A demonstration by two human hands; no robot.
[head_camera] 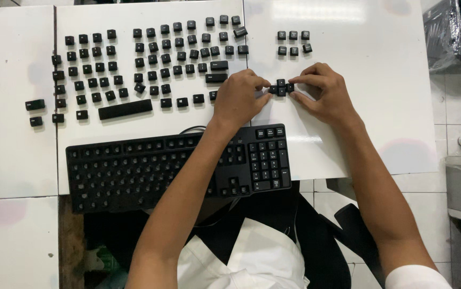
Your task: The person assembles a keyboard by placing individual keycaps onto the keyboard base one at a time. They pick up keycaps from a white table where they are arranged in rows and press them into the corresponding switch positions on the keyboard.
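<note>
Glossy white tabletop panels (pixel 380 123), tiled floor (pixel 444 107) beyond

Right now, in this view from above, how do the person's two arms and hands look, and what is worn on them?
Both forearms are bare from elbow to wrist. The left hand and the right hand wear no gloves; no rings, watch or bracelet are visible. A white short sleeve shows at the right upper arm, matching the white shirt at the bottom of the picture. No markings are visible on either arm.
</note>
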